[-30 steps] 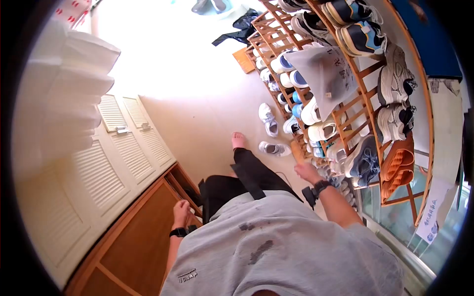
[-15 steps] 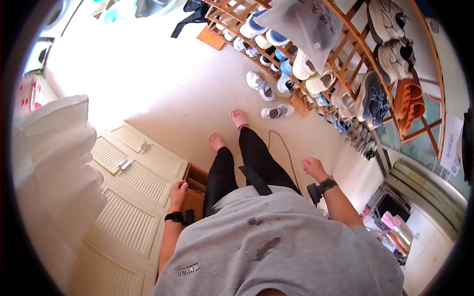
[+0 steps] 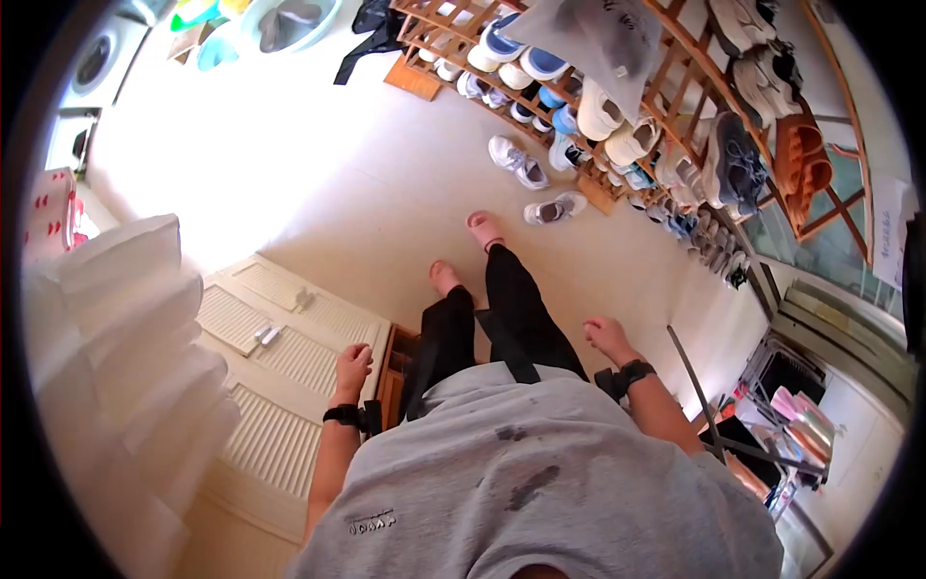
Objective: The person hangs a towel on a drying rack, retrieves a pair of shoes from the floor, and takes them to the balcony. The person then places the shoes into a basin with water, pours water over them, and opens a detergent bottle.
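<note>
My left hand (image 3: 354, 369) hangs by my left side with its fingers curled in and nothing visible in them. Beside it are the louvered cream doors (image 3: 299, 363) and a small brown wooden drawer unit (image 3: 397, 352). Out past my right thigh is my right hand (image 3: 609, 337), a loose fist over the floor, touching nothing. Each wrist wears a black strap with a small box, such as the right wrist strap (image 3: 629, 376). A pair of white-grey sneakers (image 3: 519, 162) lies on the floor ahead of my feet.
A wooden shoe rack (image 3: 675, 92) full of shoes runs along the right, with a translucent bag (image 3: 603, 43) on it. White draped fabric (image 3: 125, 328) hangs at left. Basins (image 3: 289, 21) and a washing machine (image 3: 96, 63) stand far ahead. A dark metal frame (image 3: 696, 386) is at right.
The view has shifted, bringing more of the basins and washing machine into sight. A dark metal frame now shows at right, and the cord by my right leg is out of sight. Both hands stay curled.
</note>
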